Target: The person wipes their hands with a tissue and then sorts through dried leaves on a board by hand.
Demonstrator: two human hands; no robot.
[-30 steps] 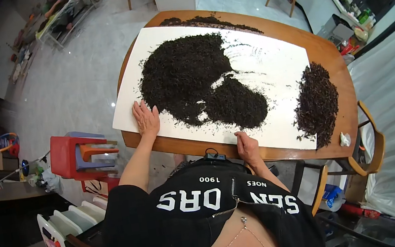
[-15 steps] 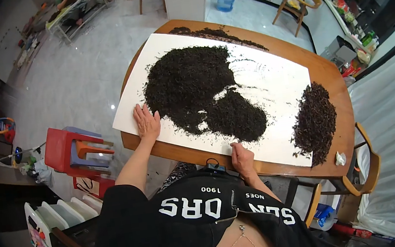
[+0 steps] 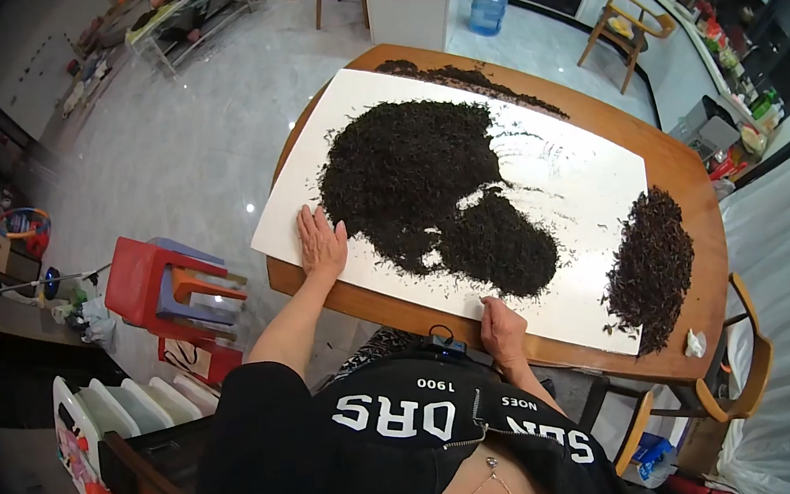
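Observation:
A large heap of dark, dry, tea-like leaves (image 3: 404,165) covers the left part of a white board (image 3: 586,169). A smaller mound of the same leaves (image 3: 499,245) lies against its lower right side. My left hand (image 3: 322,247) rests flat on the board near its front left edge, fingers stretched, just beside the large heap. At the front edge, below the smaller mound, my right hand (image 3: 503,331) has its fingers curled together. A small pale bit shows by its fingertips; whether they grip it is unclear.
The board lies on a wooden table (image 3: 705,254). Browner leaves (image 3: 650,267) are piled at its right, and a dark strip of leaves (image 3: 473,79) runs along the back. A crumpled tissue (image 3: 695,343) is near the right corner. Stacked stools (image 3: 138,288) and a wooden chair (image 3: 755,363) stand close by.
The whole view has shifted, so the table and heaps appear farther right. Both hands keep nearly the same places on the board, and the heaps look unchanged.

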